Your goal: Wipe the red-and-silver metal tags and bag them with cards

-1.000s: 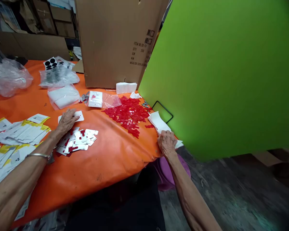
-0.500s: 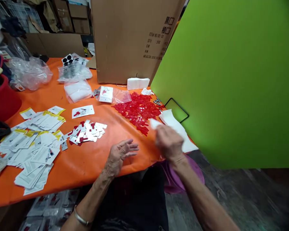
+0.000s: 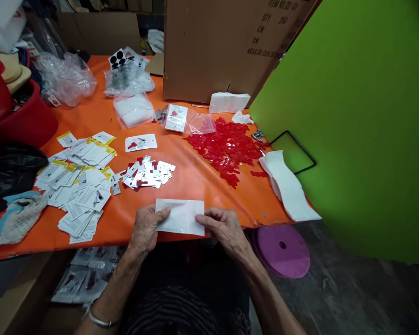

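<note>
Between both hands, over the table's front edge, is a flat white pouch (image 3: 181, 217), perhaps a small plastic bag. My left hand (image 3: 145, 228) pinches its left end, thumb on top. My right hand (image 3: 225, 230) grips the right end the same way. Behind the pouch lies a small pile of white cards with red pieces (image 3: 148, 173). Farther right spreads a heap of red plastic pieces (image 3: 230, 146). A stack of white pouches or sheets (image 3: 289, 186) rests at the table's right edge. One printed card with a red piece (image 3: 141, 142) lies behind the small pile.
Paper cards with yellow edges (image 3: 80, 190) cover the orange table's (image 3: 195, 177) left side. A tall cardboard box (image 3: 223, 51) stands at the back. A green panel (image 3: 363, 130) borders the right. Below are a purple stool (image 3: 286, 251) and packed bags in a box (image 3: 91, 274).
My right hand has come left from the white stack with a pouch. My left hand, open before, now holds the pouch's other end. The view has tilted down and shifted left.
</note>
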Available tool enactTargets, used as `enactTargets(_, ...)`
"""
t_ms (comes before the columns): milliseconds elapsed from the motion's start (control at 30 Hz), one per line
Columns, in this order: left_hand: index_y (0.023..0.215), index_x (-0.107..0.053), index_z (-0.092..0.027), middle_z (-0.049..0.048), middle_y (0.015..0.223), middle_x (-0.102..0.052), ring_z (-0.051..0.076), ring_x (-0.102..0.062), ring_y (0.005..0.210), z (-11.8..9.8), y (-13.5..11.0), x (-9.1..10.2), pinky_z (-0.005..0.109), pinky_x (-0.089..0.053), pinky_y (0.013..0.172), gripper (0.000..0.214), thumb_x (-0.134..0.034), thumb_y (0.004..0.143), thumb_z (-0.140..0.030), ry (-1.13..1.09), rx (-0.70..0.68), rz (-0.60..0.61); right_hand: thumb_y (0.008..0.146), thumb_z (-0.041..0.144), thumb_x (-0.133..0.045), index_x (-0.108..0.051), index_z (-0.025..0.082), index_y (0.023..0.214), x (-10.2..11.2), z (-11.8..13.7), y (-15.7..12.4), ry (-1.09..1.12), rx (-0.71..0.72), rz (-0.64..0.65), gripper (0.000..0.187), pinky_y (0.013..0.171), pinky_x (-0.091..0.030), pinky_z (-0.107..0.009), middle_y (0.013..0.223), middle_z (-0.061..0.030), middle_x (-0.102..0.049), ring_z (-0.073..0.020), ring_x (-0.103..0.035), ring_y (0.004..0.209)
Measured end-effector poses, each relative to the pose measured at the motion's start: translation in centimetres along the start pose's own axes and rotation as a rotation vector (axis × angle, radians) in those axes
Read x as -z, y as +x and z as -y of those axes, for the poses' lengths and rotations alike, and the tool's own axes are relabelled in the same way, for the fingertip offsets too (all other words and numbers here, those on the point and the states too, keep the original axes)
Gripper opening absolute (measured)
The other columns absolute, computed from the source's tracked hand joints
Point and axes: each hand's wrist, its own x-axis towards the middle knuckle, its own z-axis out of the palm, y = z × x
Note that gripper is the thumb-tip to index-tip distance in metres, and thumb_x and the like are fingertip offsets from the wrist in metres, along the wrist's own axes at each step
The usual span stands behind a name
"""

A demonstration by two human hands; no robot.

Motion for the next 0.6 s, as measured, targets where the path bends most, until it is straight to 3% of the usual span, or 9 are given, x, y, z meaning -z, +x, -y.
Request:
enactTargets(67, 0.079, -0.068, -0.008, 0.0078, 0.066, -0.067, 0.022, -0.063, 0.062, -0.3, -0.3, 0.6, 0.035, -0.050, 0.064, 0.039, -0.075, 0.053, -0.036, 0.097, -0.038, -0.027, 0.063, 0.041, -0.066, -0.050, 0.017, 0.048, -0.7, 0.2, 0.4, 0.066, -0.062, 0.068, 0.032, 0.038, -0.024, -0.020, 0.038, 0.0060, -0.042, -0.0058, -0.034, 0.036)
enactTargets(100, 0.082, -0.068, -0.009, 0.0082, 0.071, -0.068, 0.023, -0.063, 0.066, -0.4, -0.6, 0.9, 0.036, -0.050, 0.066, 0.039, -0.074, 0.055, -0.036, 0.193, -0.115, -0.098, 0.061, 0.040, -0.066, -0.047, 0.017, 0.046, -0.9, 0.4, 0.3, 0.082, -0.074, 0.059, 0.033, 0.037, -0.022, -0.020, 0.035, 0.0062, -0.041, -0.0055, -0.032, 0.035)
enactTargets(200, 0.085, -0.066, -0.016, 0.0076, 0.086, -0.067, 0.023, -0.061, 0.081, -0.9, -2.2, 1.4, 0.036, -0.048, 0.076, 0.031, -0.071, 0.061, -0.034, 0.588, -0.545, -0.419, 0.062, 0.040, -0.065, -0.045, 0.019, 0.046, -1.8, 1.1, -0.4, 0.057, -0.066, -0.021, 0.033, 0.036, -0.021, -0.021, 0.032, 0.0060, -0.041, -0.0063, -0.032, 0.032)
enactTargets(233, 0.083, -0.065, -0.018, 0.0065, 0.085, -0.066, 0.022, -0.060, 0.082, -1.0, -2.9, 1.4, 0.034, -0.048, 0.076, 0.025, -0.069, 0.064, -0.033, 0.700, -0.673, -0.460, 0.064, 0.040, -0.064, -0.044, 0.020, 0.047, -2.3, 1.3, -0.7, 0.020, -0.044, -0.048, 0.033, 0.035, -0.022, -0.021, 0.031, 0.0061, -0.041, -0.0066, -0.032, 0.031)
enactTargets(300, 0.077, -0.064, -0.019, 0.0048, 0.078, -0.064, 0.019, -0.059, 0.076, -1.0, -4.0, 1.1, 0.030, -0.047, 0.070, 0.015, -0.064, 0.071, -0.033, 0.829, -0.764, -0.349, 0.068, 0.038, -0.061, -0.044, 0.020, 0.048, -3.7, 1.4, -1.4, -0.114, 0.085, -0.096, 0.032, 0.036, -0.024, -0.022, 0.035, 0.0055, -0.042, -0.0074, -0.034, 0.033)
enactTargets(367, 0.073, -0.064, -0.019, 0.0036, 0.069, -0.062, 0.017, -0.058, 0.066, -0.8, -4.6, 0.7, 0.028, -0.045, 0.061, 0.015, -0.058, 0.077, -0.033, 0.879, -0.681, -0.144, 0.074, 0.030, -0.053, -0.043, 0.021, 0.048, -5.3, 1.3, -2.0, -0.307, 0.339, -0.170, 0.030, 0.038, -0.026, -0.022, 0.039, 0.0042, -0.043, -0.0078, -0.036, 0.036)
enactTargets(433, 0.069, -0.065, -0.020, 0.0039, 0.067, -0.064, 0.018, -0.058, 0.065, -0.6, -4.8, 0.5, 0.031, -0.043, 0.064, 0.021, -0.053, 0.081, -0.032, 0.977, -0.603, -0.051, 0.078, 0.021, -0.045, -0.041, 0.021, 0.049, -6.6, 0.8, -2.3, -0.508, 0.615, -0.273, 0.029, 0.041, -0.027, -0.023, 0.043, 0.0032, -0.044, -0.0079, -0.036, 0.038)
enactTargets(500, 0.069, -0.067, -0.021, 0.0046, 0.070, -0.066, 0.022, -0.059, 0.072, -0.6, -5.0, 0.6, 0.040, -0.040, 0.079, 0.022, -0.053, 0.080, -0.034, 1.135, -0.634, -0.101, 0.079, 0.013, -0.040, -0.041, 0.021, 0.052, -7.2, 0.4, -2.5, -0.654, 0.773, -0.349, 0.028, 0.042, -0.027, -0.023, 0.044, 0.0031, -0.045, -0.0080, -0.038, 0.038)
enactTargets(600, 0.075, -0.069, -0.022, 0.0063, 0.079, -0.069, 0.026, -0.059, 0.084, -0.8, -5.7, 0.8, 0.051, -0.027, 0.096, 0.016, -0.060, 0.075, -0.036, 1.235, -0.793, -0.239, 0.079, 0.010, -0.041, -0.043, 0.020, 0.055, -7.2, 0.0, -2.6, -0.751, 0.825, -0.396, 0.026, 0.043, -0.029, -0.022, 0.045, 0.0028, -0.048, -0.0082, -0.044, 0.039)
